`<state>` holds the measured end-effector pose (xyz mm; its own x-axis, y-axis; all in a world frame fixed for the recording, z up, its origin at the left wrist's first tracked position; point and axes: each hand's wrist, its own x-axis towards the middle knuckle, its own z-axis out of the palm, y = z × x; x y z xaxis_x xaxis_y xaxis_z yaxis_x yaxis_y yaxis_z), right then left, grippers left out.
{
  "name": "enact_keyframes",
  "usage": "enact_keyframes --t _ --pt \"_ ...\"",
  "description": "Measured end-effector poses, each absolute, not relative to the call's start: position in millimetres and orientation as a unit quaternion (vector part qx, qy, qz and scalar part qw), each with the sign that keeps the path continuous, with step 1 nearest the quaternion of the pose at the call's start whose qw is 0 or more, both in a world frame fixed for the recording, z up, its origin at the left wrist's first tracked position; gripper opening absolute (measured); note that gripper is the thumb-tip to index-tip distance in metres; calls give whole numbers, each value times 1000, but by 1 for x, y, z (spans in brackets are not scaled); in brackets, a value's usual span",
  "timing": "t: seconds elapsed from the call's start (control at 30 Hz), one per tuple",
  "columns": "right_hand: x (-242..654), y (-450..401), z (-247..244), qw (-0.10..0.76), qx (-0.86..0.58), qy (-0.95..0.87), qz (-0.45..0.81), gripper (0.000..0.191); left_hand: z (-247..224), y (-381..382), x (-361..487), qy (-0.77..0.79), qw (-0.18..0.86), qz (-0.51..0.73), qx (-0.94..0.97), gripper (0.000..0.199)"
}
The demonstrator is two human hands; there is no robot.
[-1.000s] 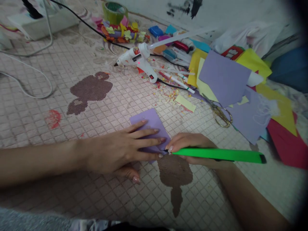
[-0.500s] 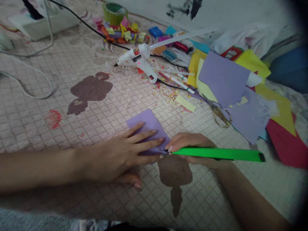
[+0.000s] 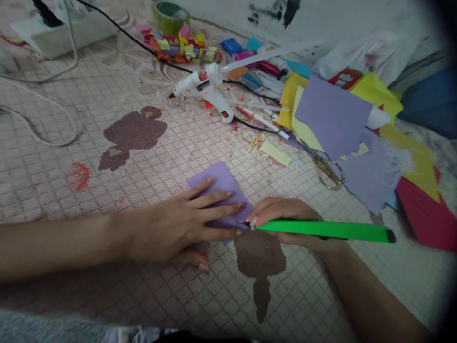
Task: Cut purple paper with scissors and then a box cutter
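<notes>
Purple sheet: matte, plain, straight-edged, thin as paper or foam, I can't tell which; it lies flat on the table, partly under the left hand.
Left hand: palm down, fingers spread across the sheet, grasping nothing.
Right hand: fingers curled closed around a slim tool.
Green tool: bright green with a black end, its dark tip at the sheet's edge beside the left little finger.
Glue gun label: dark, too small for me to read; a red light glows near it.
Tablecloth: pale, diamond-gridded, with brown woven figures and a red stain.
Offcuts: purple, yellow and red sheets heaped on the right, gold-handled scissors beside them.
Wall: whitish, smeared black.
</notes>
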<state>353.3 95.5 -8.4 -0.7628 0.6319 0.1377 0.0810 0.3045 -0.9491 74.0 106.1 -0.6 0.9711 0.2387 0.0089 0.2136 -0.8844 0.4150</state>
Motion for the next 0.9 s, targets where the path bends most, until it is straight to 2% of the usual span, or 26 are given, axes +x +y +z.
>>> enact_keyframes --t 0.27,0.43,0.6,0.9 --pt "355 95 -8 249 -236 -771 537 29 -5 100 73 125 209 69 967 62" --pt "354 95 -9 257 -234 -767 540 28 -6 101 72 116 197 47 972 63" --pt "355 96 -8 234 -232 -780 532 28 -5 101 71 120 210 69 968 60" --pt "352 99 2 191 -207 -827 485 24 -5 101 72 120 197 17 973 66"
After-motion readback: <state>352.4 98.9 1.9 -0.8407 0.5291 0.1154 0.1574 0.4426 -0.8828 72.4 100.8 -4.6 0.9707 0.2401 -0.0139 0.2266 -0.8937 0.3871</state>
